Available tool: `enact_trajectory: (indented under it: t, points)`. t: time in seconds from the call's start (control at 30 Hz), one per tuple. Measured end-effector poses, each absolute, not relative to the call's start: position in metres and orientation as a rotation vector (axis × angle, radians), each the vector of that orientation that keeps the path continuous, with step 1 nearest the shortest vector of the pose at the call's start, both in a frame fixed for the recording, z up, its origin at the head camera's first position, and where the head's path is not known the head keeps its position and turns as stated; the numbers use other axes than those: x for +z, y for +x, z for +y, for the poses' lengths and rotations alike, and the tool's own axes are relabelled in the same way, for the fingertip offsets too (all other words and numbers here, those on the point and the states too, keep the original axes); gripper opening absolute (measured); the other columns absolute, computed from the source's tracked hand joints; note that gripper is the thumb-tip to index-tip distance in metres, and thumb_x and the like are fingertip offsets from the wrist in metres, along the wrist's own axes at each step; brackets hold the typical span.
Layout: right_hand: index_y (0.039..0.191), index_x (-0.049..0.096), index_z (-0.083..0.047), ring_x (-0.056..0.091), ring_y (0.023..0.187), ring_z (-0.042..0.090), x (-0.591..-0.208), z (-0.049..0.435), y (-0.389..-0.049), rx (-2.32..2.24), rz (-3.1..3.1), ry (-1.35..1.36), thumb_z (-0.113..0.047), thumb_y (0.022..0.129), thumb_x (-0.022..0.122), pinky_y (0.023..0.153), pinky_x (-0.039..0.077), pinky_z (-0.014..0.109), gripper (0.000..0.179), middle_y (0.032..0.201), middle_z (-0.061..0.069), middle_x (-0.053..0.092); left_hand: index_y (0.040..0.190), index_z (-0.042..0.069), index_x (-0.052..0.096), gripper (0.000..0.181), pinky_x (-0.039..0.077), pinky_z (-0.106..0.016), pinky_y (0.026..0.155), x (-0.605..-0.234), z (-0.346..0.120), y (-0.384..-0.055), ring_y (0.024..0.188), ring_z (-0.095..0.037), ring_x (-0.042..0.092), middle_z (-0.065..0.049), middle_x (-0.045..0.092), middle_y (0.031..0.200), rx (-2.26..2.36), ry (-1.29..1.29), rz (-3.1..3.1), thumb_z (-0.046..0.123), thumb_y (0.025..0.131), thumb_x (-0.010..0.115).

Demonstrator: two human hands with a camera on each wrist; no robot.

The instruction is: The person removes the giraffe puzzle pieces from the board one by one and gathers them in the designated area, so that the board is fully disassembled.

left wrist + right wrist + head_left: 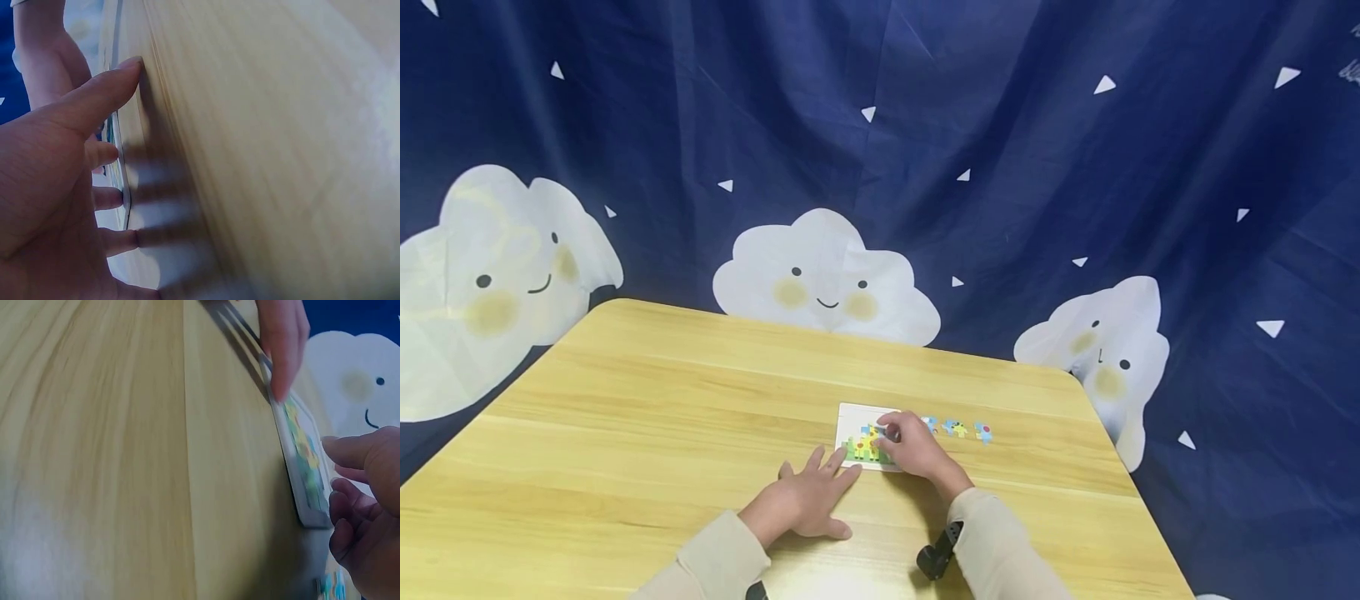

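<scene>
A white puzzle board (847, 417) lies on the table, partly filled with joined pieces showing a yellow giraffe (860, 451) over green. My left hand (812, 497) is spread flat, its fingertips touching the board's near-left edge; the left wrist view shows this hand (56, 181) with the fingers apart. Above the board's right part, my right hand (919, 447) has curled fingers and pinches a small bluish puzzle piece, mostly hidden by the fingers. In the right wrist view the right hand (369, 494) is beside the board (284, 444), with thumb and fingertips close together.
Loose puzzle pieces (983, 432) lie in a row right of the board, one partly behind the right hand. The wooden table (662, 400) has rounded far corners. A dark blue curtain (985, 208) with smiling clouds hangs behind it. A black device (938, 554) sits at the right wrist.
</scene>
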State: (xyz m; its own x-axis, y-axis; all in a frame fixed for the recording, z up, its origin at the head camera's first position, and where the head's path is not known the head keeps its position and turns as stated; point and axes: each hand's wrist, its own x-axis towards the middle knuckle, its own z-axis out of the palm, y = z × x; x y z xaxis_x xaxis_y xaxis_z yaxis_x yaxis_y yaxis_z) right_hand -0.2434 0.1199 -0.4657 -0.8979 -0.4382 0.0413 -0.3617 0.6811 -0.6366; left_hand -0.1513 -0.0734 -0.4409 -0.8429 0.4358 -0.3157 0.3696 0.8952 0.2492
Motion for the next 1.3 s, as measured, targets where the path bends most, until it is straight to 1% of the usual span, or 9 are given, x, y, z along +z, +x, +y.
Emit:
enact_trajectory:
  t: [0.23,0.3,0.4,0.53,0.6,0.67,0.9,1.17,1.3]
  points:
    - [0.111,0.064,-0.003,0.054,0.090,0.020,-0.470,0.112,-0.246,-0.946,2.789,-0.698,-0.014,0.084,0.070,0.080,0.047,0.039,0.030,0.099,0.010,0.060,0.147,0.023,0.033,0.085,0.028,-0.075,0.092,-0.441,-0.072,-0.151,0.140,-0.041,0.023,-0.010,0.023,0.156,0.229,0.602,2.700,0.063,0.077,0.062]
    - [0.110,0.064,-0.004,0.052,0.090,0.019,-0.470,0.111,-0.246,-0.927,2.795,-0.714,-0.015,0.084,0.070,0.080,0.046,0.039,0.029,0.098,0.009,0.060,0.147,0.023,0.033,0.085,0.028,-0.075,0.092,-0.441,-0.072,-0.152,0.140,-0.041,0.023,-0.010,0.023,0.156,0.224,0.599,2.699,0.062,0.077,0.062]
    - [0.102,0.063,-0.001,0.048,0.088,0.020,-0.470,0.110,-0.247,-0.896,2.782,-0.746,-0.015,0.085,0.069,0.077,0.042,0.038,0.023,0.089,0.011,0.057,0.147,0.022,0.034,0.085,0.029,-0.075,0.092,-0.440,-0.072,-0.152,0.140,-0.041,0.023,-0.010,0.023,0.156,0.219,0.598,2.699,0.062,0.077,0.063]
    - [0.106,0.061,-0.001,0.048,0.091,0.021,-0.470,0.109,-0.247,-0.869,2.764,-0.720,-0.017,0.085,0.069,0.079,0.043,0.039,0.028,0.093,0.012,0.055,0.146,0.021,0.034,0.085,0.029,-0.076,0.091,-0.439,-0.072,-0.152,0.139,-0.042,0.023,-0.011,0.023,0.155,0.221,0.605,2.694,0.062,0.077,0.062]
    - [0.115,0.060,-0.003,0.049,0.094,0.020,-0.470,0.109,-0.247,-0.873,2.761,-0.683,-0.018,0.084,0.070,0.084,0.045,0.041,0.036,0.103,0.010,0.056,0.147,0.021,0.034,0.085,0.029,-0.076,0.091,-0.439,-0.072,-0.152,0.139,-0.042,0.023,-0.011,0.023,0.155,0.222,0.606,2.694,0.062,0.078,0.062]
    - [0.117,0.059,-0.002,0.049,0.095,0.020,-0.470,0.109,-0.247,-0.878,2.750,-0.667,-0.018,0.084,0.070,0.085,0.045,0.042,0.038,0.104,0.011,0.055,0.147,0.021,0.034,0.085,0.029,-0.075,0.092,-0.439,-0.072,-0.152,0.139,-0.042,0.023,-0.011,0.023,0.155,0.218,0.605,2.696,0.062,0.078,0.062]
    - [0.116,0.058,-0.001,0.046,0.091,0.019,-0.470,0.108,-0.246,-0.874,2.739,-0.687,-0.017,0.084,0.071,0.082,0.044,0.040,0.038,0.101,0.010,0.053,0.147,0.023,0.034,0.085,0.029,-0.074,0.093,-0.438,-0.072,-0.152,0.140,-0.041,0.023,-0.010,0.023,0.156,0.199,0.590,2.690,0.063,0.077,0.062]
    - [0.118,0.056,-0.003,0.050,0.096,0.021,-0.470,0.108,-0.245,-0.898,2.728,-0.626,-0.019,0.084,0.070,0.086,0.045,0.043,0.040,0.104,0.011,0.051,0.146,0.022,0.034,0.085,0.029,-0.075,0.092,-0.439,-0.072,-0.151,0.139,-0.041,0.023,-0.010,0.023,0.155,0.217,0.588,2.690,0.062,0.077,0.063]
    - [0.118,0.054,-0.004,0.049,0.094,0.020,-0.470,0.108,-0.244,-0.904,2.722,-0.607,-0.019,0.084,0.070,0.085,0.044,0.041,0.041,0.103,0.010,0.050,0.147,0.022,0.034,0.085,0.029,-0.075,0.092,-0.440,-0.072,-0.151,0.139,-0.041,0.023,-0.011,0.023,0.156,0.221,0.589,2.689,0.061,0.077,0.063]
